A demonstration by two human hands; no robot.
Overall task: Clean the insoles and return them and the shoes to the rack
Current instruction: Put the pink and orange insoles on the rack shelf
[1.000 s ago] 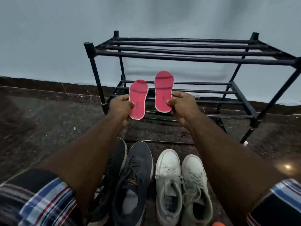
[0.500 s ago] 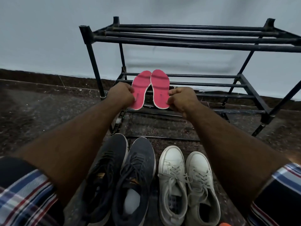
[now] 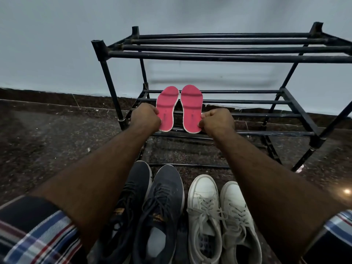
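Two pink insoles lie side by side, toes toward the wall, on the bars of the lower shelf of a black metal shoe rack (image 3: 219, 58). My left hand (image 3: 145, 116) pinches the heel edge of the left insole (image 3: 167, 109). My right hand (image 3: 217, 121) pinches the heel edge of the right insole (image 3: 191, 109). On the floor in front of the rack stand a pair of dark grey sneakers (image 3: 162, 202) and, to their right, a pair of white sneakers (image 3: 211, 210), partly covered by my forearms.
The rack's top shelf (image 3: 228, 45) holds nothing. A pale wall (image 3: 57, 44) rises behind the rack. The floor (image 3: 47, 141) is dark speckled stone, with a bright light reflection at the right.
Both hands have lowered the insoles from in front of the rack onto the lower shelf bars and brought them together, side by side.
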